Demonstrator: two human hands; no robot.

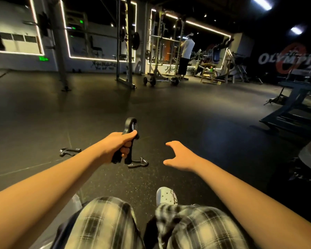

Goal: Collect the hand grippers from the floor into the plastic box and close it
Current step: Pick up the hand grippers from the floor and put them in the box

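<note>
- Above the dark floor [169,112], 1 black hand gripper [127,127] is held upright in the left hand [118,147], with fingers curled round both handles.
- 2 more are seen lying on the floor: the near gripper [138,163] just below the held one, and the left gripper [70,152] well apart.
- The right hand [180,157] is raised with fingers spread; nothing is gripped.

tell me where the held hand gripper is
Head view, left of centre: the left hand holds the hand gripper, with a second gripper on the floor just below.
</note>
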